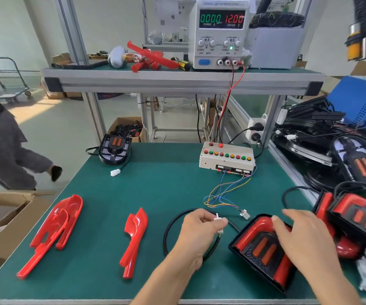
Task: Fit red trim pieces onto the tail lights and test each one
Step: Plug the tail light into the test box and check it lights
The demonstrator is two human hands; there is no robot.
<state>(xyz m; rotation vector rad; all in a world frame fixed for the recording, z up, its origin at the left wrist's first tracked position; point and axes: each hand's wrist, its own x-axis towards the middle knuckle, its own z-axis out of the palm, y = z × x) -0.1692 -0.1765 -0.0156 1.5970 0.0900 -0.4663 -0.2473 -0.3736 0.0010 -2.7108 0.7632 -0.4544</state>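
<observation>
The landmark for all positions is the button box (227,158) at the far middle of the green bench mat (155,194); the tail light (263,249) under work lies nearer the person and to the right of that box, with red trim already seated around its two orange lenses, so fitting appears complete for this unit; the right hand (298,234) rests on it with fingers spread and fairly straight, pressing rather than gripping; the left hand (199,227) pinches the white plug (220,222) at the end of the lamp's black cable (171,230), nearer the person than the box and just left of the test connector (244,214) that hangs from the box on coloured wires; plug and connector are close but apart, so the test is judged not yet begun; the power supply (219,34) on the shelf beyond the box reads zero current at twelve volts, consistent with no load; count: one trimmed lamp in hand, at least one more trimmed lamp (362,219) further right, one untrimmed lamp (114,149) left of the box, two groups of loose red trim pieces (54,230) (134,236) well left of the box, each apparently a pair; remaining work: connect, test, then trim and test the untrimmed lamp.
</observation>
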